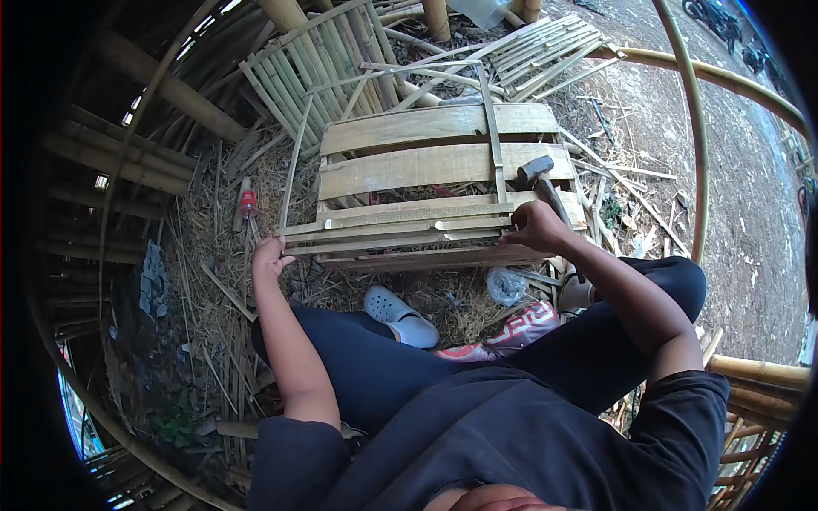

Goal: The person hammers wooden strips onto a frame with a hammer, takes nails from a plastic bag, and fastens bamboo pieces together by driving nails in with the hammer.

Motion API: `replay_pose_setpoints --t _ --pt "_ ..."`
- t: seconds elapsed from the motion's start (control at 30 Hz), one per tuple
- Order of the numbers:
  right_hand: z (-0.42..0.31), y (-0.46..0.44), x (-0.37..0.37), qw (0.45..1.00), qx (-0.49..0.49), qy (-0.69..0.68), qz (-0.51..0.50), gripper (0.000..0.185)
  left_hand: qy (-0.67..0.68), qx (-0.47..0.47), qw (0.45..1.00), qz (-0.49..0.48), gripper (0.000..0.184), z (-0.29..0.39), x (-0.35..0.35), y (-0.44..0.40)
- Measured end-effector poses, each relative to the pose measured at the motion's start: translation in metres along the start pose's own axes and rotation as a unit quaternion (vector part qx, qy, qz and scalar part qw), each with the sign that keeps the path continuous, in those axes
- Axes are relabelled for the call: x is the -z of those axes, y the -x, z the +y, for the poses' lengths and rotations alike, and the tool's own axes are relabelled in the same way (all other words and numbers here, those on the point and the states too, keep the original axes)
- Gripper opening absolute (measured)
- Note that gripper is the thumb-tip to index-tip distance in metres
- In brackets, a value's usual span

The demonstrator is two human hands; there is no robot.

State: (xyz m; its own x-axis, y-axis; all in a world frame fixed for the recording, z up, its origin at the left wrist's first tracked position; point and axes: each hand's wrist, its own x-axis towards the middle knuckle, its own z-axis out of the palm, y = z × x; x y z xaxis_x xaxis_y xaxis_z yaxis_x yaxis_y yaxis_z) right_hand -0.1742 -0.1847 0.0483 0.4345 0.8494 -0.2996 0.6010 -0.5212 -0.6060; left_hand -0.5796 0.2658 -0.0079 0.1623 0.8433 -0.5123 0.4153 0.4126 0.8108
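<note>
A frame of thin bamboo strips [400, 223] lies across the near side of a low slatted wooden bench [400, 175]. My left hand [270, 255] grips the frame's left near corner between thumb and fingers. At the opposite end, my right hand [537, 228] is closed around the right ends of the strips. A hammer [535, 168] rests on the bench's right side, its head just beyond my right hand and part of its handle hidden behind my wrist. Long strips of the frame run away from me, over the bench slats.
Finished-looking bamboo slat panels [315, 64] lean behind the bench, with another panel [554, 53] to their right. A red-labelled bottle [247, 203] lies on the littered ground at left. Near my feet are a clear plastic bag [506, 287] and a printed sack [520, 328]. Bamboo poles [694, 128] surround the spot.
</note>
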Motion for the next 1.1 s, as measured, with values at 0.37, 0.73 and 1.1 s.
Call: replay_pose_setpoints --t 0.37,0.73,1.1 --pt "0.023 -0.025 0.038 1.000 0.020 -0.007 0.007 0.040 0.089 0.015 0.993 -0.076 0.024 -0.004 0.012 0.036" --pt "0.037 -0.034 0.031 0.997 0.035 0.018 0.071 0.025 -0.272 0.086 0.948 -0.145 0.023 -0.003 0.003 0.073" --pt "0.023 -0.027 0.016 0.994 0.042 -0.015 0.096 0.026 -0.303 0.045 0.952 -0.027 0.035 -0.027 0.002 0.038"
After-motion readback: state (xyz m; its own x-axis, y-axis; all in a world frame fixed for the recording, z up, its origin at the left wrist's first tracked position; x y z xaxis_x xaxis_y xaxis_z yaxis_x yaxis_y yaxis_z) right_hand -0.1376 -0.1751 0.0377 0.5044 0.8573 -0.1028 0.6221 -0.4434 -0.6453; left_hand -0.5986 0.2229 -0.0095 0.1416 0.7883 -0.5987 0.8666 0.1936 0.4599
